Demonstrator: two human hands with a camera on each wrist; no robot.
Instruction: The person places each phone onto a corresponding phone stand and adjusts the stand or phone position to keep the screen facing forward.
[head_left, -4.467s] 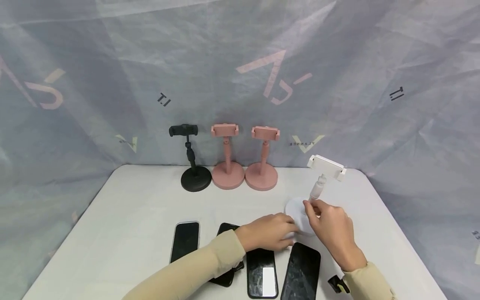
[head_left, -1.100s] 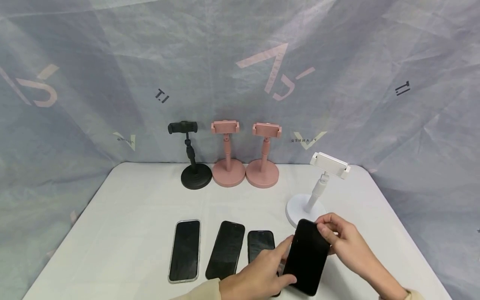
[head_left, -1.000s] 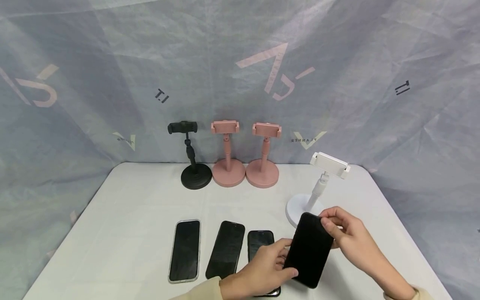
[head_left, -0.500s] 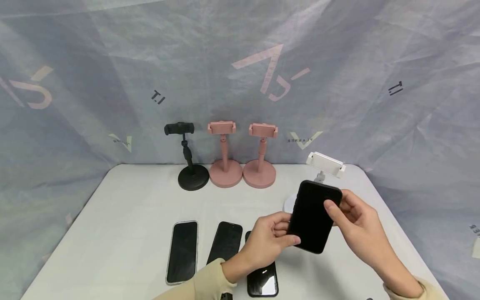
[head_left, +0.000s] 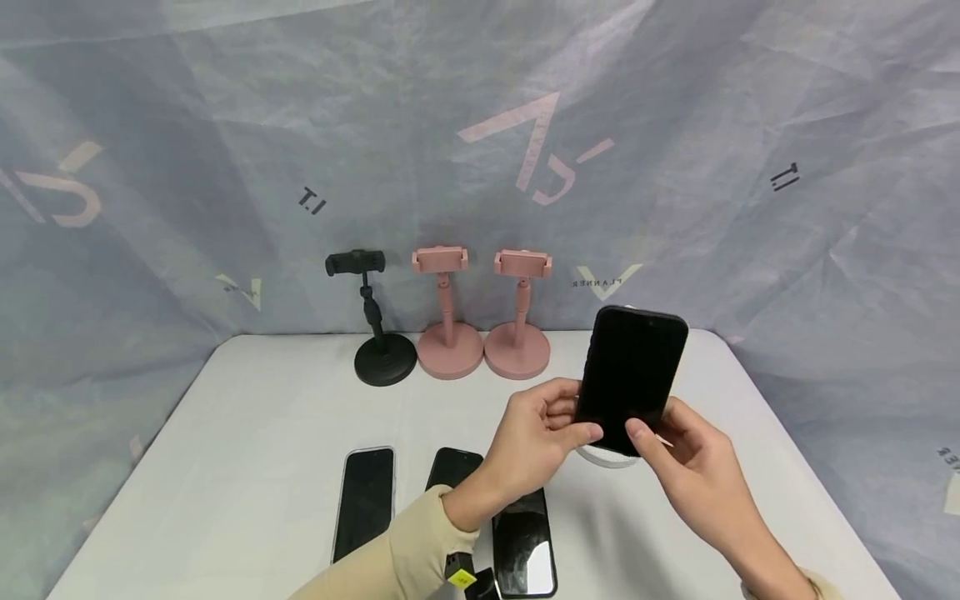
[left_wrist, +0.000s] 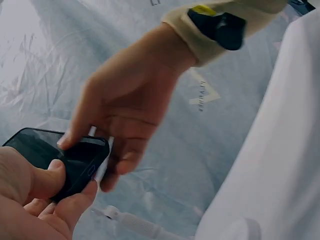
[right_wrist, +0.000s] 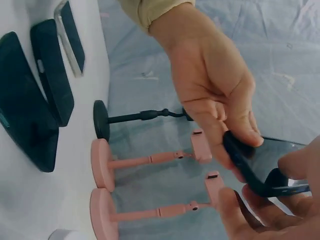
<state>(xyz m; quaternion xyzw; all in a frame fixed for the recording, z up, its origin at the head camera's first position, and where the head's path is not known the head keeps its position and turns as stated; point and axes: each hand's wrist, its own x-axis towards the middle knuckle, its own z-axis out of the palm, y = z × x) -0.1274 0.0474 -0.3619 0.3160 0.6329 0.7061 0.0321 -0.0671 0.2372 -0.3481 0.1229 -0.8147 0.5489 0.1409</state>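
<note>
My left hand (head_left: 528, 435) and right hand (head_left: 696, 477) pinch the phone (head_left: 633, 371), apparently fitting it to the white stand (head_left: 602, 458); careful squaring seems needed next.

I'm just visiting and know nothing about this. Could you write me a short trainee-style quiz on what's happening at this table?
1. Count: In the head view, how many phones lie on the table, besides the raised phone?
2. True or false: Only one hand touches the raised phone.
3. Multiple choice: In the head view, what colour is the leftmost stand in the back row?
A) pink
B) black
C) white

Key:
1. Three; one is partly hidden behind the left arm.
2. False; the left hand and right hand both grip it.
3. B.
</note>
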